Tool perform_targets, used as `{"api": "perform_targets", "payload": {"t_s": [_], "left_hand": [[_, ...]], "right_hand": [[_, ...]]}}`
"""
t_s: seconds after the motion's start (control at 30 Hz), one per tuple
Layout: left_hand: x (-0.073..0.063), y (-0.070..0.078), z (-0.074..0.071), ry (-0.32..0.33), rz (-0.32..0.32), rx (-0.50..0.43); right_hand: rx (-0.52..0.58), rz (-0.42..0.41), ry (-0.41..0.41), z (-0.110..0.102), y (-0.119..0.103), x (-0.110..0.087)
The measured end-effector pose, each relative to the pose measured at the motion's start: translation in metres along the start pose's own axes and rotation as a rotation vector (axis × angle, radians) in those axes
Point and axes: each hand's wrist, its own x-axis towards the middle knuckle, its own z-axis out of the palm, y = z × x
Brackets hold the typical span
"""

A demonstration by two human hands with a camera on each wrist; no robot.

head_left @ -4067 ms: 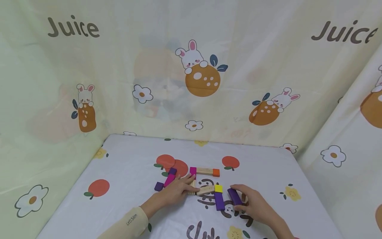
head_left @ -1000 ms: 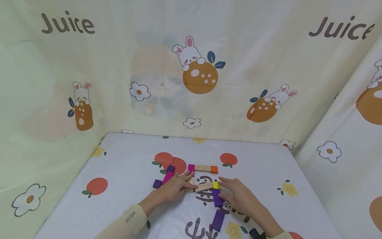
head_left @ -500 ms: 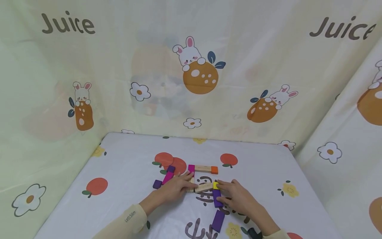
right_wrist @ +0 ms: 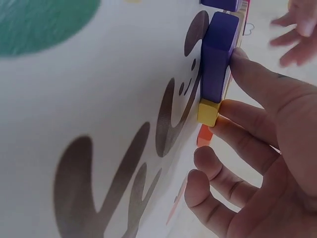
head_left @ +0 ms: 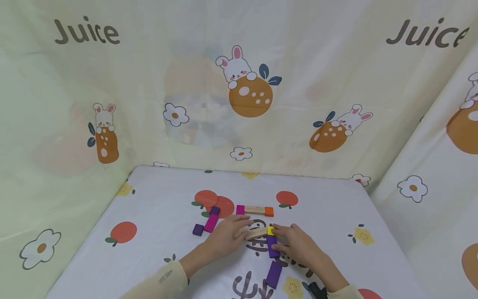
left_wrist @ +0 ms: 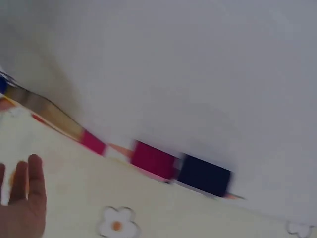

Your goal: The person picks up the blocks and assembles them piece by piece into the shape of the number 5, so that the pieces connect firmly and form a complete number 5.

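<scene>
In the head view my right hand (head_left: 298,246) touches a yellow cube (head_left: 270,231) with its fingertips, and its thumb lies at the side of a purple block (head_left: 273,246). The right wrist view shows these touches close up on the purple block (right_wrist: 218,57) and yellow cube (right_wrist: 208,112). My left hand (head_left: 225,237) hovers over the plain wood blocks, partly hiding them, with loosely spread fingers and nothing held. One plain wood block (head_left: 257,234) slants from near the left fingertips to the yellow cube. In the left wrist view the left hand (left_wrist: 22,203) is apart from the blocks.
Beyond the hands lie a magenta block (head_left: 240,210), a plain wood block (head_left: 255,210) and an orange cube (head_left: 269,211) in a row. Left of them lie a magenta block (head_left: 211,223) and two dark purple cubes. Another purple block (head_left: 274,275) lies nearest the front.
The right hand, earlier holding a purple block, has released it at the front and moved to the yellow cube. The left hand has just lifted off the magenta and wood blocks.
</scene>
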Motion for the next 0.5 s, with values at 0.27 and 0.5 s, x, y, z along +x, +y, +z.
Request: {"api": "perform_targets", "payload": {"t_s": [0.27, 0.5], "left_hand": [[-0.014, 0.045, 0.028, -0.067, -0.109, -0.182], [-0.025, 0.072, 0.043, -0.284, -0.301, -0.194]], "right_hand": [[0.018, 0.015, 0.004, -0.001, -0.001, 0.001], [0.039, 0.039, -0.003, 0.000, -0.002, 0.001]]}}
